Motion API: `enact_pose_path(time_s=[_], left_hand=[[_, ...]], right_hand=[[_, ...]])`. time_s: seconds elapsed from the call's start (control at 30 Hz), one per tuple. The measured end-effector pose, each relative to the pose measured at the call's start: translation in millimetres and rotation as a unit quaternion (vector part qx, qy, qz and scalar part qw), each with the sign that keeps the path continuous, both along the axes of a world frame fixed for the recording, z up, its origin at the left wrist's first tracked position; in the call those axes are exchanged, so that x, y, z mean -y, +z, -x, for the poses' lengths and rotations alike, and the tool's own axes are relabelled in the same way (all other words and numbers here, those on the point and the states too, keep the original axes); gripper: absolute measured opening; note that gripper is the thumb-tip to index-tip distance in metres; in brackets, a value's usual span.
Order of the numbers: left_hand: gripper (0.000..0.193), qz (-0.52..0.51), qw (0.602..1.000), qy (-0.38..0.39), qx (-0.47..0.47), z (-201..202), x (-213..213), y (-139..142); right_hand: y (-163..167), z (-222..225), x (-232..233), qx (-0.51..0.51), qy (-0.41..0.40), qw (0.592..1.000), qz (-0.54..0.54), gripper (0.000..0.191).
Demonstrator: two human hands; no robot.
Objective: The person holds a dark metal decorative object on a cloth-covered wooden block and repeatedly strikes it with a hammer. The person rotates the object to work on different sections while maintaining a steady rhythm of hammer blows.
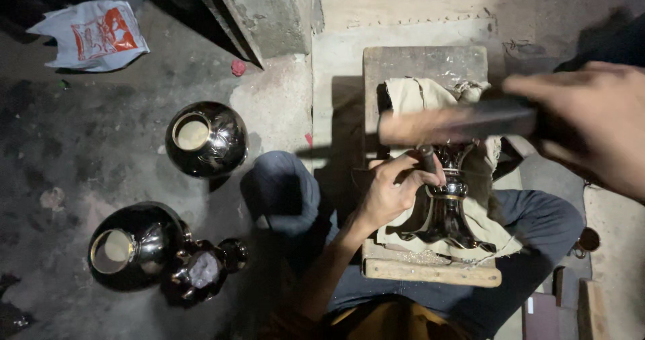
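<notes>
A dark shiny metal vase piece (447, 209) lies on a beige cloth (416, 98) over a wooden block (430, 271) between my knees. My left hand (396, 189) is shut on a thin dark metal punch (427, 157), its tip set against the vase's neck. Raised close to the camera, my right hand (591, 121) grips a hammer (457, 121) with a pale wooden head end, blurred by motion above the punch.
On the concrete floor at left stand a round dark pot (205, 138), a larger dark pot (131, 246) and a smaller dark vessel part (201, 269). A white and orange plastic bag (94, 36) lies far left. A concrete pillar (265, 14) rises behind.
</notes>
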State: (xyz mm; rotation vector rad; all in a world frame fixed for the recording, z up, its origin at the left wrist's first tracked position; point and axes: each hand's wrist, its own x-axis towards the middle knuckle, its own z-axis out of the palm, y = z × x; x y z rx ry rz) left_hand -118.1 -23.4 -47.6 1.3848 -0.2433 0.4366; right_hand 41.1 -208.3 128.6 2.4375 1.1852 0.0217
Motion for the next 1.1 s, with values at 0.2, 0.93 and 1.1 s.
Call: enact_pose_path(time_s=[0.2, 0.93, 1.1], left_hand=[[0.012, 0.005, 1.0, -0.015, 0.018, 2, 1, -3], [0.015, -0.008, 0.997, -0.046, 0.057, 6, 4, -50], [0.017, 0.049, 0.997, -0.025, 0.055, -5, -11, -39]], right_hand=[[-1, 19, 14, -0.149, -0.126, 0.961, -0.198, 0.053], [-3, 54, 14, -0.046, -0.087, 0.995, 0.031, 0.069], [-13, 38, 25, -0.152, -0.079, 0.958, -0.231, 0.056]])
